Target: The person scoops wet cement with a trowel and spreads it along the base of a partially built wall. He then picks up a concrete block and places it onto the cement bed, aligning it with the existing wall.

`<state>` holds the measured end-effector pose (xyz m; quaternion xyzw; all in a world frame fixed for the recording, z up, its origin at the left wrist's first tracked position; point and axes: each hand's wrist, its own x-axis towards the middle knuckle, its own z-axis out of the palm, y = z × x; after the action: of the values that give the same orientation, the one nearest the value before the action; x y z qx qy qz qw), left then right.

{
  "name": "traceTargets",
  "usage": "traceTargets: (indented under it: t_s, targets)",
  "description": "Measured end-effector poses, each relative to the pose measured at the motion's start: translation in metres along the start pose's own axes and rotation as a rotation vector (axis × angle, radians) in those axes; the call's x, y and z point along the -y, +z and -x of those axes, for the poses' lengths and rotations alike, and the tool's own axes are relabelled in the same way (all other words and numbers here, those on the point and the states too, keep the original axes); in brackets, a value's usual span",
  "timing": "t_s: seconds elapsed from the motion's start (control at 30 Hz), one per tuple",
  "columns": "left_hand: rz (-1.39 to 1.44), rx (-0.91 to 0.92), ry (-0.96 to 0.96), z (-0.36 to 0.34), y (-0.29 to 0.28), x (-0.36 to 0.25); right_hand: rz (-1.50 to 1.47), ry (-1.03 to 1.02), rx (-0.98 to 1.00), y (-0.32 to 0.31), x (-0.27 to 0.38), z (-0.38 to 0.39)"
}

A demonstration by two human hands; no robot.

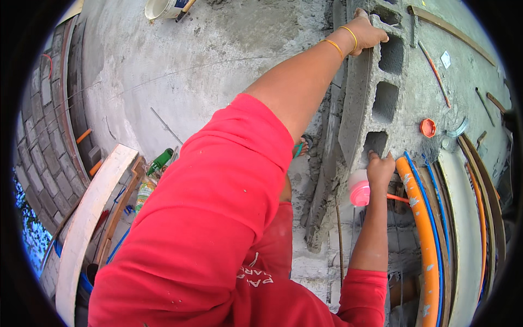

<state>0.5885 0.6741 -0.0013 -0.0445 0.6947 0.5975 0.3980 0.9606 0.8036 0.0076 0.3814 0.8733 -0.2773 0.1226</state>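
Observation:
A grey concrete hollow block (pixel 366 103) sits in a row along the top of a low wall, its open cells facing up. At its far end my left hand (pixel 366 34) is closed over the edge, thumb near a cell; two yellow bands circle that wrist. The fingers of my right hand (pixel 380 169) grip the near end, the tips reaching into the nearest cell (pixel 375 143). Close beside my right wrist is a pink-and-white plastic item (pixel 359 192), its kind unclear. A thin string (pixel 369 8) runs near my left hand.
At right lie an orange pipe (pixel 418 218), blue tubing (pixel 430 218), boards (pixel 463 229), a red-orange cap (pixel 428 128) and wire (pixel 457 128). Leftward are a plank (pixel 90 234), a green bottle (pixel 159 161) and stacked blocks (pixel 52 147). A bucket (pixel 162 8) stands far off.

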Motion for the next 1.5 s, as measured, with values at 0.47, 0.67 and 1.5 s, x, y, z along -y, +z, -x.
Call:
traceTargets:
  t_s: [0.47,0.67,1.5]
  targets:
    - [0.039,0.009,0.011,-0.016,0.008,0.014,0.017,0.117,0.07,0.003,0.01,-0.008]
    - [0.087,0.024,0.069,-0.015,0.005,0.012,-0.188,0.089,0.075,0.005,0.0,-0.008]
    - [0.221,0.085,0.064,-0.044,0.006,0.03,-0.349,0.079,0.174,-0.012,0.004,-0.011]
